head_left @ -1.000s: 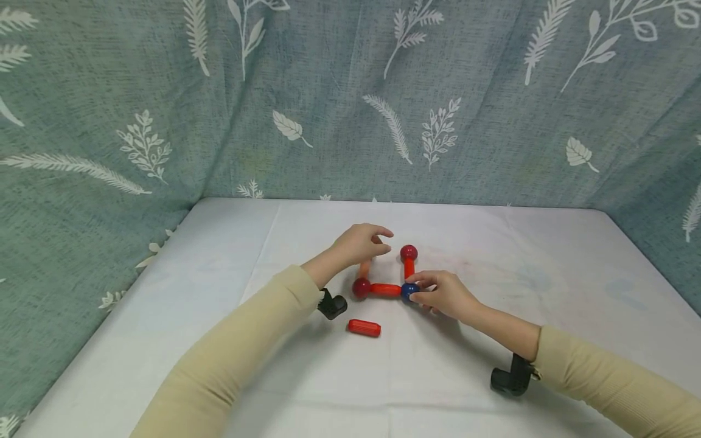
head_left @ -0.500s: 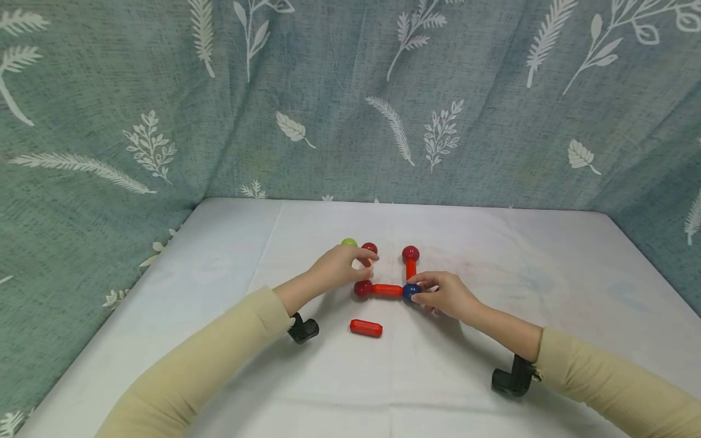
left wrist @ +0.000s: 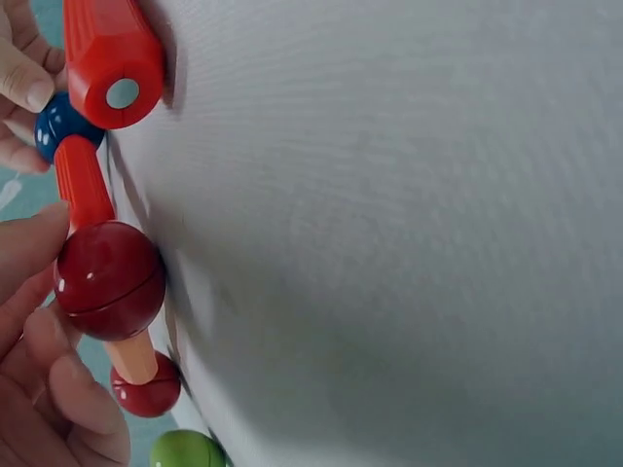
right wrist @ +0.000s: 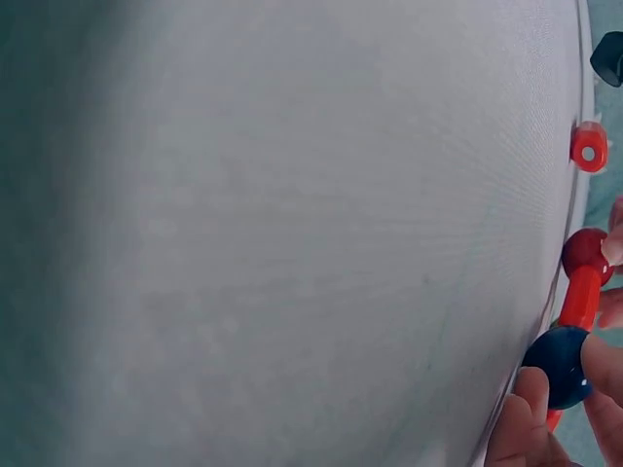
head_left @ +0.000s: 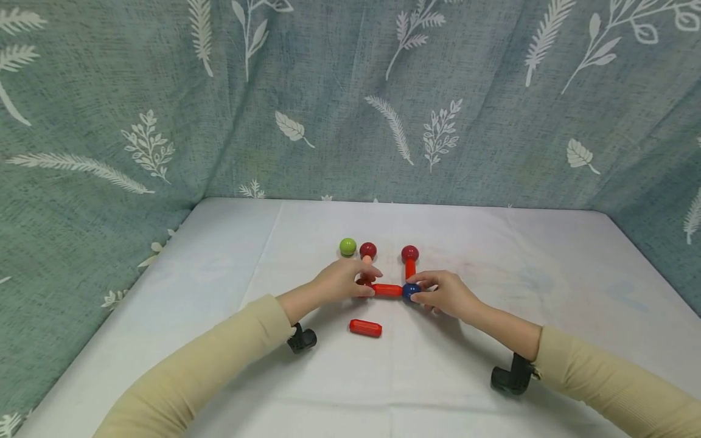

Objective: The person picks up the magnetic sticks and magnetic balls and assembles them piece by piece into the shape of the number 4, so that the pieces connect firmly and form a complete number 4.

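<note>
Got a loose red stick (head_left: 365, 328) nearest on the white table (head_left: 465, 395). Past that, a thumb-and-finger pinch on the blue ball (head_left: 408, 289) from the right hand (head_left: 445, 295), and a curled grip on the dark red ball (left wrist: 109, 277) from the left hand (head_left: 342, 281), plus a joining stick (head_left: 388, 290) in between. Probably light, stiff, not fragile, but slick on the glossy balls; best held across the widest part. Farther back: two more red balls (head_left: 409, 253) on sticks (head_left: 410, 269), and a green ball (head_left: 347, 246).

In the head view, the left hand (head_left: 344, 281) largely masks the near-left red ball (left wrist: 110, 280); the right wrist view crops a dark object (right wrist: 609, 58), possibly a wrist camera.
</note>
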`<state>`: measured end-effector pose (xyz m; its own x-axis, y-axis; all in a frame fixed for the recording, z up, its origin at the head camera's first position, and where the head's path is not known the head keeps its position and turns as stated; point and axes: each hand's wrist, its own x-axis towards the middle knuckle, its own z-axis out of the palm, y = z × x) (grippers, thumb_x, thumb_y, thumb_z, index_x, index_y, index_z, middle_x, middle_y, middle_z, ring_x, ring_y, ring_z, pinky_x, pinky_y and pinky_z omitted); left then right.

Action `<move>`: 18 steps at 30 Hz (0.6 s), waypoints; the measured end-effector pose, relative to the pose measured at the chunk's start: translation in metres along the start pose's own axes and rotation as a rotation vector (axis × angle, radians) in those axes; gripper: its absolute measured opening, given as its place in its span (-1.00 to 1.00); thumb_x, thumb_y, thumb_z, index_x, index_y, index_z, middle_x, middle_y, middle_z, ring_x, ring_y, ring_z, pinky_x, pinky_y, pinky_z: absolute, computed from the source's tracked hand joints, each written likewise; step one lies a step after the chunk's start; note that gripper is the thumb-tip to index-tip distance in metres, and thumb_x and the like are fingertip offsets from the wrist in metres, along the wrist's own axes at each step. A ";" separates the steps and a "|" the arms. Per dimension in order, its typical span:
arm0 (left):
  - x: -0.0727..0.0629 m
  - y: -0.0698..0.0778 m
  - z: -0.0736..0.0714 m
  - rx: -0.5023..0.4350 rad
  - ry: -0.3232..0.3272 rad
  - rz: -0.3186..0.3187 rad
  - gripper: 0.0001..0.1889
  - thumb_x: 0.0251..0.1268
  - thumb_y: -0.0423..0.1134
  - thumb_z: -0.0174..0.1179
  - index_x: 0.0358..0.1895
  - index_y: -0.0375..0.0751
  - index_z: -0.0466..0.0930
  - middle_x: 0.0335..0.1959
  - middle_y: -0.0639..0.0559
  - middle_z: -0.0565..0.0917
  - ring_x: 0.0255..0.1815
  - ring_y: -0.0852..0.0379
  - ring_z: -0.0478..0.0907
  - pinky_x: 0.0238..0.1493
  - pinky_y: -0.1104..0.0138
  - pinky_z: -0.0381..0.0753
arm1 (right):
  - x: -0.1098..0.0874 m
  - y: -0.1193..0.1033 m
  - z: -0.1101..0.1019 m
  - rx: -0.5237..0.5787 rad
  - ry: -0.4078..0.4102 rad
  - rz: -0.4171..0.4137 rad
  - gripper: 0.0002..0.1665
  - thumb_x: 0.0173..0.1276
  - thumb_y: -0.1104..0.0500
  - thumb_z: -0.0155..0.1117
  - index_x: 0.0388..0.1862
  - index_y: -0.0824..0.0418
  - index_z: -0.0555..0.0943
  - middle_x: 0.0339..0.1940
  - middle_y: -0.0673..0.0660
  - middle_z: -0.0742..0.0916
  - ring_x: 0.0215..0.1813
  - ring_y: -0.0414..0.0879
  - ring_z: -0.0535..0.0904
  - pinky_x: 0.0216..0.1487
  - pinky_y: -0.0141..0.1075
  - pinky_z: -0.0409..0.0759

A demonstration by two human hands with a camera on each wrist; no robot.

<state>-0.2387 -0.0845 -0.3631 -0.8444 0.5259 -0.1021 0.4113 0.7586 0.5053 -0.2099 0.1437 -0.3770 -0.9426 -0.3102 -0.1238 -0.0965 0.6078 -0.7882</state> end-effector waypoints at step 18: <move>0.009 0.001 0.008 -0.015 0.011 -0.016 -0.77 0.09 -0.23 0.30 -0.13 -0.06 0.67 -0.24 0.13 0.65 -0.30 0.21 0.42 -0.24 0.38 0.44 | 0.005 0.002 -0.002 0.010 -0.001 0.035 -0.60 0.15 0.26 0.32 0.02 0.24 0.58 -0.17 0.22 0.63 -0.54 -0.13 0.50 -0.46 -0.31 0.53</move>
<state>-0.2427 -0.0763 -0.3707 -0.8546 0.5094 -0.1013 0.3923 0.7610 0.5167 -0.2152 0.1448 -0.3779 -0.9449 -0.2901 -0.1518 -0.0605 0.6106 -0.7897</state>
